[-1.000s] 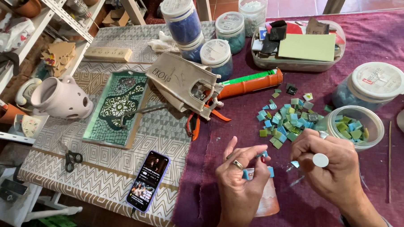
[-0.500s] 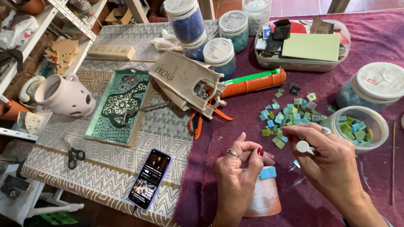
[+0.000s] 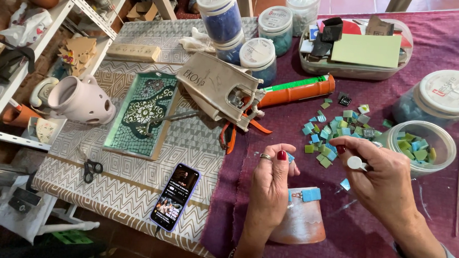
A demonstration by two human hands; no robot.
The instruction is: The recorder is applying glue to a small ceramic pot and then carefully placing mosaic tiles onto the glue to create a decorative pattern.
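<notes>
Hands are working above a small terracotta clay pot (image 3: pixel 301 223) lying on the purple cloth (image 3: pixel 435 49). Left hand (image 3: pixel 270 184) is pinching a blue glass tile (image 3: pixel 290 157): light, stiff, slippery, probably best gripped by its edges. Right hand (image 3: pixel 385 180) is pinching a small white cap (image 3: pixel 355 163).

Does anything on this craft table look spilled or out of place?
Yes: small coloured tiles lie scattered loose on the purple cloth beside their tub, and a phone rests close to the table's near edge. Otherwise nothing looks broken.
</notes>
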